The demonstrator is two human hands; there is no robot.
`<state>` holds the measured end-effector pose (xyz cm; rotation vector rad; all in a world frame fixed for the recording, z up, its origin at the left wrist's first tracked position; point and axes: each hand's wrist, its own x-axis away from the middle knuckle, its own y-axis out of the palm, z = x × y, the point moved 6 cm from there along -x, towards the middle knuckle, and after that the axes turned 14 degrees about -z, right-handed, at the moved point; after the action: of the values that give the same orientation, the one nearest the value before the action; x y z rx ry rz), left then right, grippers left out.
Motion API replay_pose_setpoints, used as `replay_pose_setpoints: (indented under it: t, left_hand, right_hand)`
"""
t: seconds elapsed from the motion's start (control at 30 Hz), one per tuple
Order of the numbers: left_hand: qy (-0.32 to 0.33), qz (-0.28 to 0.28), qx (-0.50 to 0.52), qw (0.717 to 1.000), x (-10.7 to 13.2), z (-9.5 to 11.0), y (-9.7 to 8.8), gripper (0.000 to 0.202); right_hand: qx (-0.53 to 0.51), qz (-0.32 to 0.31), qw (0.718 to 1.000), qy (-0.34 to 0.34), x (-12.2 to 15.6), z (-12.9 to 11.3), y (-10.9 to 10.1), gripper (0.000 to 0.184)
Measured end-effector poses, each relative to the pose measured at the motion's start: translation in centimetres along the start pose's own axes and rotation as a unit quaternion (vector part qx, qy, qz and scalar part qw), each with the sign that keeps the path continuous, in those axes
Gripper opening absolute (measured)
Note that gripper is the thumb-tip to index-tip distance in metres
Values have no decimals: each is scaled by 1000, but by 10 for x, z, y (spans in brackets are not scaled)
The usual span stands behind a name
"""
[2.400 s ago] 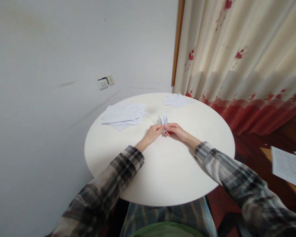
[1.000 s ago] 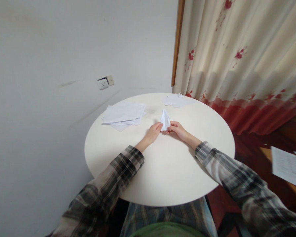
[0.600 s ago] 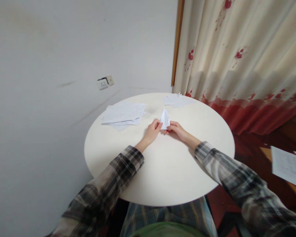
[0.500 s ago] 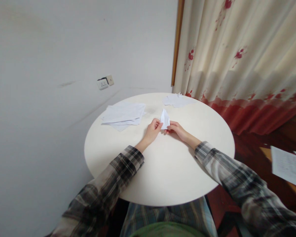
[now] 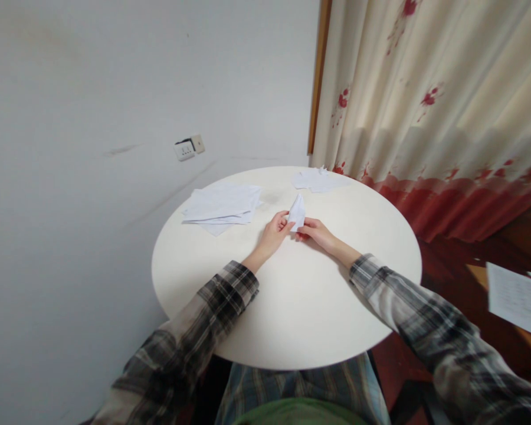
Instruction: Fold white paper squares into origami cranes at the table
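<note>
A small piece of folded white paper (image 5: 297, 212), pointed at its far end, is held up between both hands over the round white table (image 5: 287, 319). My left hand (image 5: 275, 230) pinches its lower left edge, thumb on the near face. On the lower right side, my right hand (image 5: 317, 232) grips the paper between thumb and fingers. Some fingertips of both hands are hidden behind the paper.
A stack of white paper sheets (image 5: 221, 203) lies at the table's back left. More sheets (image 5: 321, 180) lie at the far edge, with a small white folded piece (image 5: 323, 169) on them. A wall borders the left; a curtain (image 5: 429, 118) hangs behind right.
The folded paper has turned slightly, its left flap now swung over toward the right so it looks narrower, with the tip a little further right. My left thumb has shifted slightly right.
</note>
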<state>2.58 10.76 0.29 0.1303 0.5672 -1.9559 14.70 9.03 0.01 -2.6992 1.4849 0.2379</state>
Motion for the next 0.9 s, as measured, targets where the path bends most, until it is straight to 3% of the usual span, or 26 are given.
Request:
replay_pose_setpoints:
  t: [0.2,0.43,0.67,0.9]
  left_hand:
    - [23,3,-72,997,3,17,2,18]
    - [34,11,-137,990,5,29,0,13]
    - [59,29,-148,987,6,27,-4,9]
    - [22,29,-150,988,6,24,-5,10]
  right_hand:
    - [6,6,1000,-11,-2,3,-3,12]
    - [42,12,999,-10,-4,6,-7,17]
    - [81,24,995,-43,-4,7,-11,32]
    - [106,63,990,-75,-2,0,-18,35]
